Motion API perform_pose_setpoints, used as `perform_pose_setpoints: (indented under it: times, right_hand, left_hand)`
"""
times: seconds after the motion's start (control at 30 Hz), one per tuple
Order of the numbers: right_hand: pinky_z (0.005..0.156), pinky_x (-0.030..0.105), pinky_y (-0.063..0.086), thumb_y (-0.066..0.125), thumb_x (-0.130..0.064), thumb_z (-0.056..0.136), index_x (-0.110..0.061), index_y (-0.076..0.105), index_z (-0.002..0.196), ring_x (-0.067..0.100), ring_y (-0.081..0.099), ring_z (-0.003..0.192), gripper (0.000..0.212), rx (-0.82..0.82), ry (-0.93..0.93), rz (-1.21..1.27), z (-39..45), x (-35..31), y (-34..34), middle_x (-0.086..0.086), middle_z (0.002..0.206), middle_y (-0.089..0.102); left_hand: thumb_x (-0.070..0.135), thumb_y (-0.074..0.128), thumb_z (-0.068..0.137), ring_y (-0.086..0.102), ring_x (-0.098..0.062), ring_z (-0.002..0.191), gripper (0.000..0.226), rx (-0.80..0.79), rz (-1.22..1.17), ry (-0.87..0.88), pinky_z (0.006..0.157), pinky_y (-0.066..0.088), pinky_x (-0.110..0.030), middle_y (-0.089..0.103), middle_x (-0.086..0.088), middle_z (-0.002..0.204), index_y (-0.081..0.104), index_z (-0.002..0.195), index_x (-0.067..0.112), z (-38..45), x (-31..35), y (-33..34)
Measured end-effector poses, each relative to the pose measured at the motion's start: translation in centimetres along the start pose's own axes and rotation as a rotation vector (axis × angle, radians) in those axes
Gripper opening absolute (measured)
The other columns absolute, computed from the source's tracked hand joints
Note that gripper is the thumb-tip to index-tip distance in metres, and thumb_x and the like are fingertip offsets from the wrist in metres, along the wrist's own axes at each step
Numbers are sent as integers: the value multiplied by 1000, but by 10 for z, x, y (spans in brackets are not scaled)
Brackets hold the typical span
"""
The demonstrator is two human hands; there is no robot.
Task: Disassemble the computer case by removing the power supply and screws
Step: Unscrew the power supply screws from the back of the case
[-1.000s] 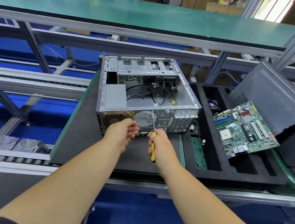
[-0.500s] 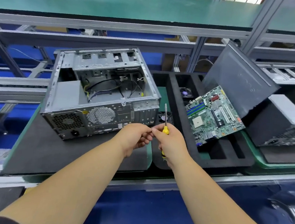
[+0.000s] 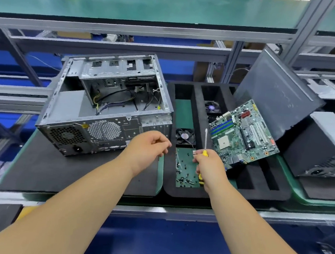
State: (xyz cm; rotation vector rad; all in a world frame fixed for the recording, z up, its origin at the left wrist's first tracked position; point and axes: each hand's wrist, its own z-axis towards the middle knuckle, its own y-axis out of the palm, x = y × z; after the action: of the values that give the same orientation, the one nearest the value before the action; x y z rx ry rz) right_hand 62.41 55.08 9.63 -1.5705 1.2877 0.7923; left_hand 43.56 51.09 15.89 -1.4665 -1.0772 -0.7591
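I note the computer case (image 3: 105,110) lying open on the black mat at left, its power supply (image 3: 69,107) seated in the near-left corner. I judge the step to be dropping a removed screw into the screw compartment (image 3: 186,168) of the foam tray (image 3: 261,194); next comes returning to the rear panel. My right hand (image 3: 209,168) grips the yellow-handled screwdriver (image 3: 205,142), shaft upright. My left hand (image 3: 148,149) hovers loosely curled; whether it pinches anything I cannot tell.
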Motion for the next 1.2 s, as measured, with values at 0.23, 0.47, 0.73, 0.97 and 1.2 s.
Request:
perform_pose_setpoints:
  times: [0.23, 0.47, 0.73, 0.97, 1.2]
  right_hand:
    - [52, 32, 31, 45, -9, 86, -13, 44, 74, 18, 38, 49, 14, -117, -92, 79, -21, -32, 46, 5, 62, 44]
    - [60, 33, 46, 52, -17, 95, -19, 56, 96, 14, 57, 62, 5, -129, -205, 128, -56, -52, 109, -8, 65, 62]
    - [53, 22, 44, 49, -28, 102, -36, 61, 113, 8, 50, 52, 18, -142, -300, 172, -115, -69, 186, -10, 73, 65]
    - [45, 19, 36, 50, -19, 101, -24, 59, 107, 10, 42, 48, 12, -235, -173, 141, -129, -74, 224, -8, 67, 62]
    - [46, 22, 39, 52, -18, 98, -19, 54, 101, 12, 45, 49, 4, -242, -190, 93, -123, -71, 212, -6, 68, 67]
  left_hand:
    - [15, 61, 90, 53, 0, 67, 19, 257, 85, 262, 64, 46, -13, 60, 17, 73, 69, 88, 32, -20, -1, -74]
    - [23, 63, 91, 51, 5, 102, 26, 417, 441, 357, 92, 41, -23, 63, 16, 112, 65, 114, 34, -26, -35, -164]
    - [58, 72, 76, 21, -28, 145, 99, 177, 974, -72, 109, 35, -43, 12, -6, 161, 8, 152, 46, -30, -89, -259]
    - [38, 58, 94, 57, -26, 97, 78, 135, 1021, 72, 70, 45, -32, 64, -9, 110, 8, 154, 39, -20, -110, -269]
    - [32, 51, 98, 61, -26, 99, 65, 141, 1004, 218, 72, 46, -31, 67, -5, 115, 18, 154, 31, -15, -105, -245]
